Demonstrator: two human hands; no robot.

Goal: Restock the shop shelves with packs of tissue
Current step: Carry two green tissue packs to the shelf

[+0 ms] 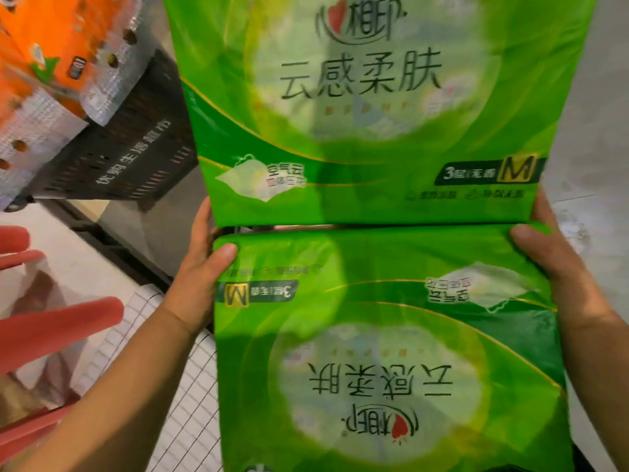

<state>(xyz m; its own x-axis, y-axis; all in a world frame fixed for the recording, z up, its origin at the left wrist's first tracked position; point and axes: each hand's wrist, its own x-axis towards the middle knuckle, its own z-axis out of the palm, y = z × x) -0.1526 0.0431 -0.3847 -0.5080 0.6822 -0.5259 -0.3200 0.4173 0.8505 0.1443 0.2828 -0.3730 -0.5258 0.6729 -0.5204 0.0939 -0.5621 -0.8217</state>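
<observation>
Both hands gripping green tissue packs from either side. Left hand [199, 267] clamped on the left edge of the near pack [384, 352], thumb pressed flat on its top face, fingers tucked out of sight behind the edge. Right hand [558, 267] closed on the right edge the same way, thumb on top near the corner.

Far left: red plastic bars [61, 328] crossing the corner, blurred, with a clear bag [37, 301] behind them. Above those, orange and silver packets [51, 80] heaped in a dark basket [129, 155] printed with white characters. Below the left forearm, a white wire grid [190, 403].

Centre: two green packs held in front of the body over a pale grey floor [592, 97]. Far pack [371, 107] with its print right way up, near pack with its print upside down. Short edges of the two meeting along a seam between the thumbs, a narrow dark gap showing at its left end. Both marked with a yellow M. Cannot tell whether the fingers also reach the far pack.
</observation>
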